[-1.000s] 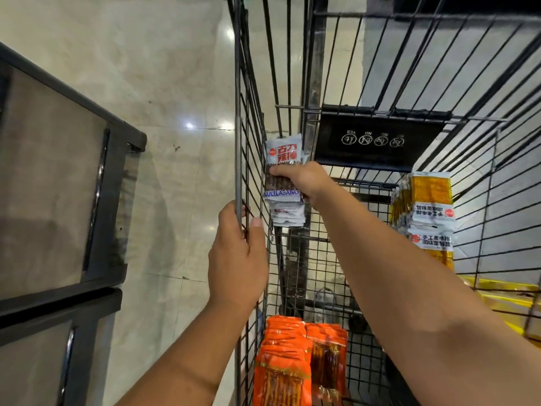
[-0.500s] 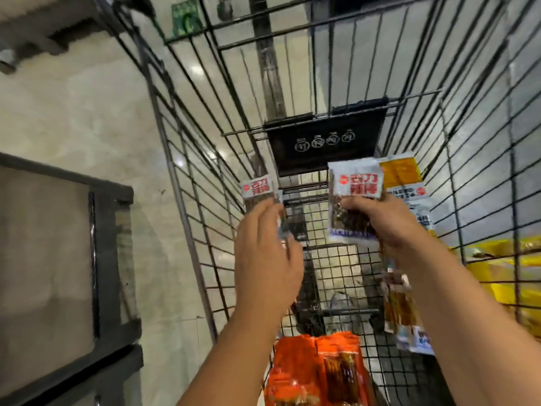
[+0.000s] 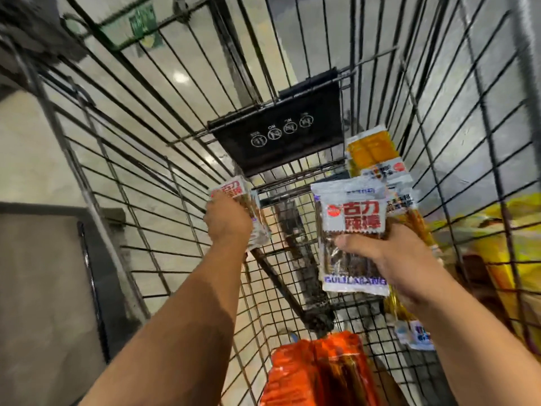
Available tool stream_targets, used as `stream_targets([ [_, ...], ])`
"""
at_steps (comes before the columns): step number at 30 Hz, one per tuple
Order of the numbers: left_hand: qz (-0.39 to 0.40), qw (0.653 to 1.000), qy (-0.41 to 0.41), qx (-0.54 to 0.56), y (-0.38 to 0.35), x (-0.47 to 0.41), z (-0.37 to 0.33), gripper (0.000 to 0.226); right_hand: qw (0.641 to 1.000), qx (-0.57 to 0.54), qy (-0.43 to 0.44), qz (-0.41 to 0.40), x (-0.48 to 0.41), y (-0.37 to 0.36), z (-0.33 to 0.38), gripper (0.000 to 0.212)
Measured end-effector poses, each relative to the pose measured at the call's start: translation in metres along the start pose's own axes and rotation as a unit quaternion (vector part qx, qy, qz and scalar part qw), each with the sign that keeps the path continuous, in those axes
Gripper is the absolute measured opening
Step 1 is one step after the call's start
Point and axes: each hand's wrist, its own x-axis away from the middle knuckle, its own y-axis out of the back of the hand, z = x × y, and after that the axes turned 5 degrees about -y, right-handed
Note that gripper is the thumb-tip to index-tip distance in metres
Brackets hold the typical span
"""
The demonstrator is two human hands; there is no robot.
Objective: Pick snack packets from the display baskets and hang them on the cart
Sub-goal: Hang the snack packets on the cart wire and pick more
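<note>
I look down into a black wire cart (image 3: 126, 159). My right hand (image 3: 395, 256) grips a white snack packet (image 3: 351, 230) with red characters, held upright in the middle of the cart. My left hand (image 3: 227, 221) reaches to the cart's left wall and holds the stack of matching white packets (image 3: 243, 206) hanging there. A bunch of yellow packets (image 3: 371, 153) hangs on the right wall, partly behind the held packet. Orange packets (image 3: 319, 373) hang low at the near end.
A black plastic flap (image 3: 281, 136) with white icons hangs on the cart's far end. A dark cabinet (image 3: 44, 288) stands left of the cart on the pale tiled floor. Yellow goods (image 3: 503, 230) show through the right wall's wires.
My right hand pulled one white packet away from the left-wall stack and carried it right. My left hand let go of the cart's wire and moved onto the hanging stack. My view tilted up.
</note>
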Motion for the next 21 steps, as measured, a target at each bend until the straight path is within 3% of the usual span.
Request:
stream_targets([
  [3,-0.007,0.998,0.027,0.055,-0.004,-0.001,-0.002,0.058,1.0,-0.002,0.009,0.007,0.0,0.005,0.001,0.026],
  [6,0.029,0.995,0.058,0.082,-0.008,-0.003,-0.003,0.056,0.999,-0.028,0.012,0.014,0.001,0.009,0.002,0.028],
  [14,0.062,0.992,0.075,0.079,-0.009,-0.014,0.001,0.066,1.0,-0.011,0.012,0.012,0.001,0.011,-0.006,0.041],
  [21,0.058,0.99,0.066,0.111,-0.001,-0.015,0.003,0.069,1.0,-0.018,-0.007,0.004,0.007,0.007,-0.012,0.033],
])
